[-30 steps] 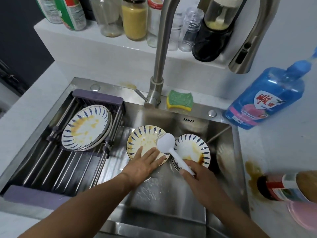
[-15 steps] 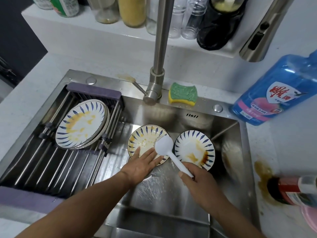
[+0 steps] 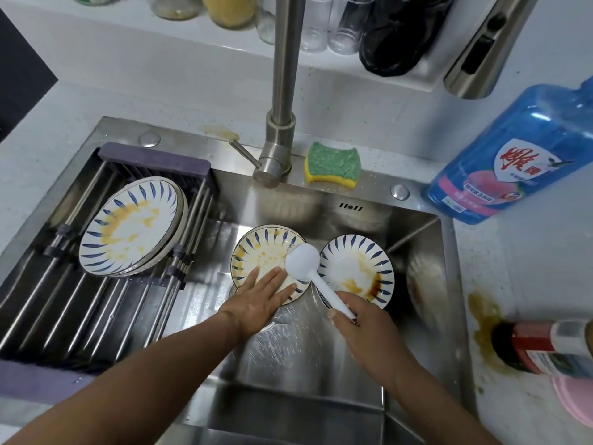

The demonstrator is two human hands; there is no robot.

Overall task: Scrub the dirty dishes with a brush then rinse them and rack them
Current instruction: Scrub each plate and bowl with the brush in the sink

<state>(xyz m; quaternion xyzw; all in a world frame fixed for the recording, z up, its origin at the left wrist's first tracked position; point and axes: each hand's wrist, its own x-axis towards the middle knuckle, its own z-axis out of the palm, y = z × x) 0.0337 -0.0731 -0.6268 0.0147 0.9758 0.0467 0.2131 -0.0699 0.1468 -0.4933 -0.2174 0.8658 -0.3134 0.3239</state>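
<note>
1. The step in hand is scrubbing, on the first small plate. My left hand lies flat with its fingers straight and grips nothing. It presses the near edge of the left plate to pin it to the sink floor.
2. My right hand is wrapped round the handle of the brush. The white head sits over the left plate's right rim, just beside the right plate. I cannot tell whether the bristles touch.
3. Both plates lie in the basin, close together and marked with yellow and brown stains, so I judge the scrubbing barely begun. A stack of larger plates, also stained, leans on the rack over the sink's left side and needs washing too.
4. Next, I think, the head must sweep across the stained middle. The left hand should press firmly so the plate does not skate on wet steel. Rinsing will need water, and no stream shows from the faucet.
5. The basin is wet and streaked. A sponge sits on the back ledge beside the faucet base, and a soap bottle is at the right on the counter.
6. A sauce bottle lies on its side there in a brown spill. Behind the sink, a shelf holds jars.
</note>
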